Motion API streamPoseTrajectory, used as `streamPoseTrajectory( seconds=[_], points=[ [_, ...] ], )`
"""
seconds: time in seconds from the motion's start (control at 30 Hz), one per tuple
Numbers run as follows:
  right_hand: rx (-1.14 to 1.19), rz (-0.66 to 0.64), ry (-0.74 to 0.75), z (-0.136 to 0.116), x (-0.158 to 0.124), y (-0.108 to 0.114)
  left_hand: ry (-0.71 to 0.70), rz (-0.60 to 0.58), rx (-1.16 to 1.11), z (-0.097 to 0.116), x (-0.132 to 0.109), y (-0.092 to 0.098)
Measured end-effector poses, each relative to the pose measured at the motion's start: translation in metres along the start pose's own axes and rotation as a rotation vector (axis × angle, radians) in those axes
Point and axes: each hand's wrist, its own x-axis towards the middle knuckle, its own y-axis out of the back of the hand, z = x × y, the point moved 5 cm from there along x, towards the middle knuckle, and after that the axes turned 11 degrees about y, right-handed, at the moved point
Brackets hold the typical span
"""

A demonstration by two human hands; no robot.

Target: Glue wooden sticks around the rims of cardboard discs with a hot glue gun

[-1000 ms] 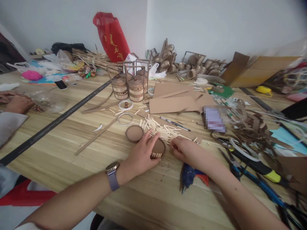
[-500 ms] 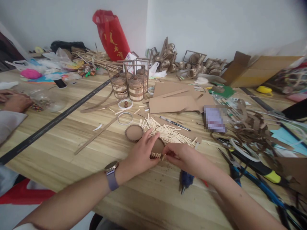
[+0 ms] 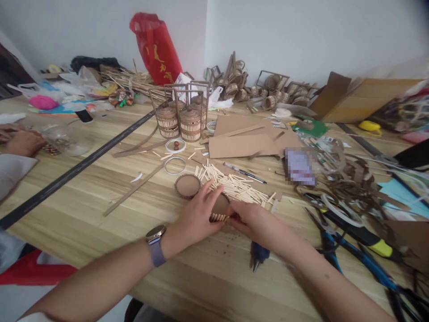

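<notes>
A round cardboard tray with short wooden sticks along its near edge lies on the table under my hands. My left hand grips it from the left, fingers over the far side and thumb at the front. At its right front edge, my right hand is closed in a pinch; what the fingertips hold is too small to make out. A second round cardboard tray with a dark ridged rim rests just left. Behind my hands lies a heap of short wooden sticks.
A glue gun with a dark nozzle lies near my right wrist. Pliers and a yellow-black cutter are at the right. Small lidded baskets stand behind, near cardboard sheets. A co-worker's hands are at the far left.
My right hand has shifted slightly left and in against the tray's edge. My left hand keeps its hold, and the tray has stayed in place.
</notes>
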Motion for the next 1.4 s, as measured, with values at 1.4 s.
streamPoseTrajectory(
  seconds=[1.4],
  points=[
    [0.063,-0.119,-0.256,0.069,-0.096,0.027,0.050,-0.020,-0.009,0.002,0.001,0.011]
  ],
)
